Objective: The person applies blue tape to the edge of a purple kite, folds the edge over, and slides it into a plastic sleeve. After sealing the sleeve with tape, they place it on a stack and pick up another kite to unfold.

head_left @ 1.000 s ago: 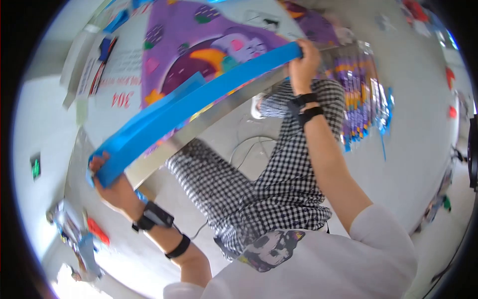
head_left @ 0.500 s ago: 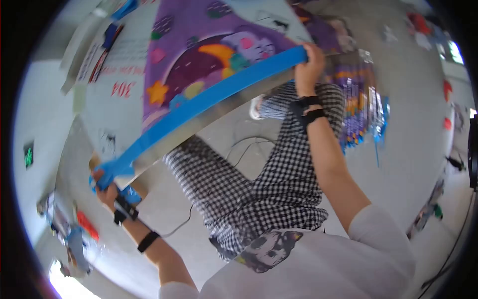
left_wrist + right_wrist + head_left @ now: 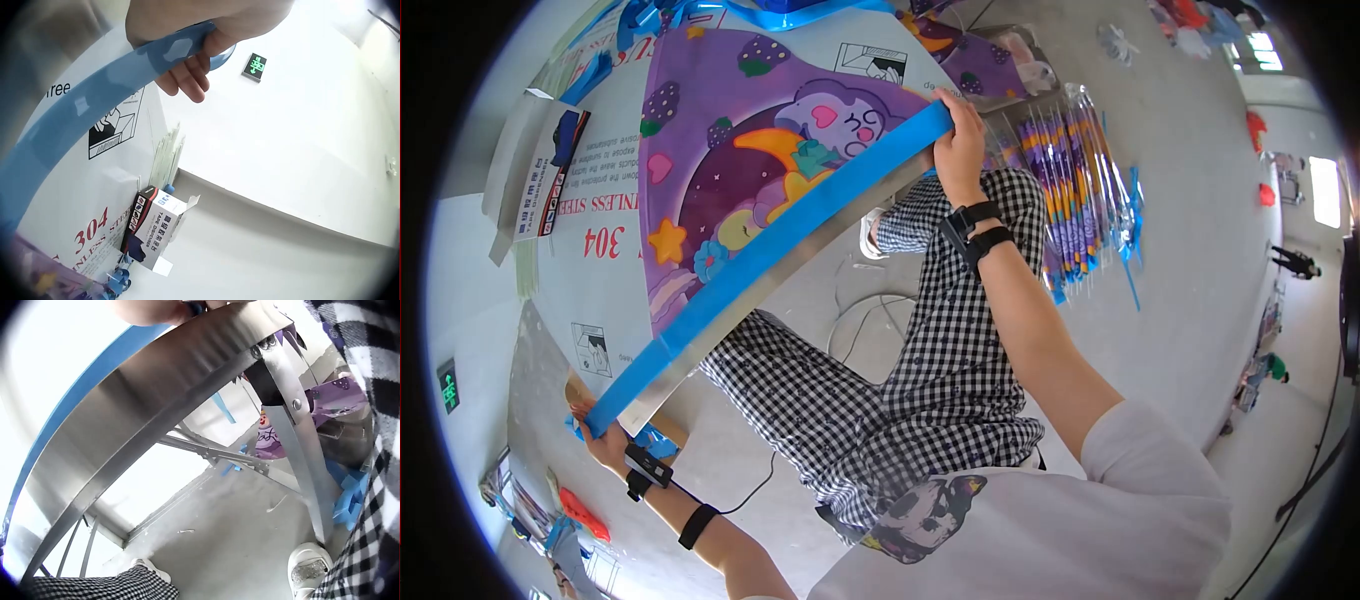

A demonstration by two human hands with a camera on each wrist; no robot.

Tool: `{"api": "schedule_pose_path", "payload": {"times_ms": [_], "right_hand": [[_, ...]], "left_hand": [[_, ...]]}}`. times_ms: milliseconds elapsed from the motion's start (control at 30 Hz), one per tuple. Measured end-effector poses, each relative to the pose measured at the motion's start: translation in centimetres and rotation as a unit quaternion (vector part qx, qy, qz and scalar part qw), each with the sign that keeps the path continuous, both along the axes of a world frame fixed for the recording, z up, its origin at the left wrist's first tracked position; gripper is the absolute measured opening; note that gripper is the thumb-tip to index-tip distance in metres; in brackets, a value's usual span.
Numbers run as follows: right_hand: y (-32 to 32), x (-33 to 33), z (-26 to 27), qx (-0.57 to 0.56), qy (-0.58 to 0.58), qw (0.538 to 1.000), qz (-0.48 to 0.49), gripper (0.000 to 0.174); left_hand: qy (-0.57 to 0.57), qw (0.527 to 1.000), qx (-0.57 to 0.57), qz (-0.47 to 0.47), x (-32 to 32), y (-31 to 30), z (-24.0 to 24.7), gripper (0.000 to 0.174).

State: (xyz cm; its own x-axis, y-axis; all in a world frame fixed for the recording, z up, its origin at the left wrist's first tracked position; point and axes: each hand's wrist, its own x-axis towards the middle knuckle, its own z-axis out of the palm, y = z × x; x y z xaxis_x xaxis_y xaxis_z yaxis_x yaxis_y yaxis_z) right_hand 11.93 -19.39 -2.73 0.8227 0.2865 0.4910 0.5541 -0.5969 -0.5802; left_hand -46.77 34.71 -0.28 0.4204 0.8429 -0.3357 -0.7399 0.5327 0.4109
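Observation:
A long blue tape strip point(image 3: 775, 240) stretches straight along the metal front edge of the table, over the lower edge of a purple printed sheet point(image 3: 730, 165). At its lower-left end my left hand point(image 3: 607, 445) pinches the tape beyond the table corner; in the left wrist view the hand point(image 3: 212, 25) has its fingers curled round the tape point(image 3: 87, 103). My right hand point(image 3: 962, 150) grips the other end at the table's right corner. In the right wrist view, that hand point(image 3: 156, 309) is mostly cut off above the metal edge point(image 3: 144, 381).
A tape dispenser box point(image 3: 548, 175) lies on the table's left side. Wrapped purple and orange packs point(image 3: 1065, 195) lie right of the knee. Blue tape scraps point(image 3: 353, 497) and folding table legs point(image 3: 306, 469) show below. A cable point(image 3: 765, 480) runs near the left wrist.
The tape has gone from loose and folded to straight and flatter along the edge. My left hand has moved down and outward with its end; my right hand keeps its grip as the view shifts.

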Motion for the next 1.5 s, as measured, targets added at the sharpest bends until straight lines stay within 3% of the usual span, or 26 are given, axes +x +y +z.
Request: {"api": "schedule_pose_path", "payload": {"times_ms": [100,200,300,500,633,733,767,867,900,967,1000,1033,1067,1100,1167,1200,1267,1300,1333,1400,1467,1500], "right_hand": [[-0.2,0.0,-0.2,-0.04,-0.006,0.999,0.017,0.056],[-0.9,0.0,0.8,-0.046,0.029,0.997,0.06,0.061],[-2.2,-0.2,2.8,-0.05,0.085,0.991,0.087,0.069],[0.4,-2.8,7.5,-0.166,-0.014,0.962,0.218,0.071],[4.0,-6.2,5.8,-0.207,-0.036,0.929,0.304,0.077],[5.7,-8.3,4.2,-0.238,-0.04,0.912,0.333,0.078],[5.9,-8.7,3.8,-0.264,-0.047,0.904,0.332,0.079],[6.2,-9.2,3.6,-0.241,-0.018,0.914,0.327,0.078],[6.2,-9.4,3.7,-0.21,-0.002,0.921,0.327,0.078],[6.5,-9.6,4.8,-0.15,0.029,0.933,0.326,0.077],[6.6,-9.8,5.7,-0.103,0.08,0.932,0.338,0.078],[6.6,-10.1,6.9,-0.056,0.13,0.927,0.348,0.078],[6.6,-10.5,8.2,-0.01,0.18,0.917,0.357,0.079],[6.9,-11.2,9.7,0.088,0.262,0.884,0.377,0.073],[7.6,-12.8,12.0,0.275,0.412,0.773,0.396,0.063],[7.5,-12.5,12.1,0.33,0.474,0.728,0.369,0.062],[6.7,-11.6,12.3,0.429,0.585,0.619,0.301,0.061],[6.6,-10.7,14.3,0.463,0.637,0.582,0.203,0.059],[6.6,-9.7,15.5,0.483,0.627,0.583,0.183,0.055],[5.9,-7.0,13.9,0.548,0.62,0.537,0.163,0.051],[5.4,-5.0,13.0,0.575,0.552,0.58,0.169,0.047],[5.2,-4.1,12.8,0.587,0.517,0.599,0.173,0.046]], "left_hand": [[0.105,0.986,-0.001,0.127,5.5,-2.3,2.4,0.036],[-0.103,0.989,0.06,-0.084,2.5,1.1,-0.5,0.039],[-0.114,0.987,0.078,-0.089,2.3,1.8,-0.5,0.04],[-0.103,0.992,0.054,-0.047,3.4,0.6,1.0,0.037],[-0.115,0.986,0.093,-0.077,5.4,-2.5,4.1,0.035],[-0.074,0.987,0.128,-0.058,6.5,-3.8,6.7,0.037],[0.0,0.989,0.148,0.002,7.4,-4.4,7.8,0.035],[0.255,0.917,0.293,0.094,12.8,-9.0,12.0,0.034],[0.309,0.9,0.276,0.136,16.8,-11.6,14.3,0.033],[0.394,0.836,0.357,0.136,23.9,-17.1,17.4,0.033],[0.425,0.771,0.456,0.129,27.1,-20.1,17.9,0.026],[0.487,0.746,0.44,0.108,30.0,-21.5,18.2,0.026],[0.56,0.645,0.518,0.055,32.7,-24.0,18.7,0.027],[0.435,0.762,0.478,0.048,35.4,-25.7,16.6,0.023],[0.452,0.559,0.695,-0.008,39.5,-30.0,14.5,0.04],[0.45,0.45,0.771,0.036,42.2,-31.6,14.0,0.051],[0.413,0.466,0.781,-0.054,44.8,-35.4,14.0,0.05],[0.403,0.476,0.78,-0.051,45.8,-36.8,13.2,0.05],[0.392,0.487,0.779,-0.049,46.9,-38.0,12.0,0.049],[0.374,0.493,0.785,-0.032,48.4,-39.3,9.9,0.056],[0.378,0.499,0.779,-0.036,49.0,-40.1,8.8,0.062],[0.394,0.488,0.774,-0.09,48.7,-40.3,8.8,0.068]]}}
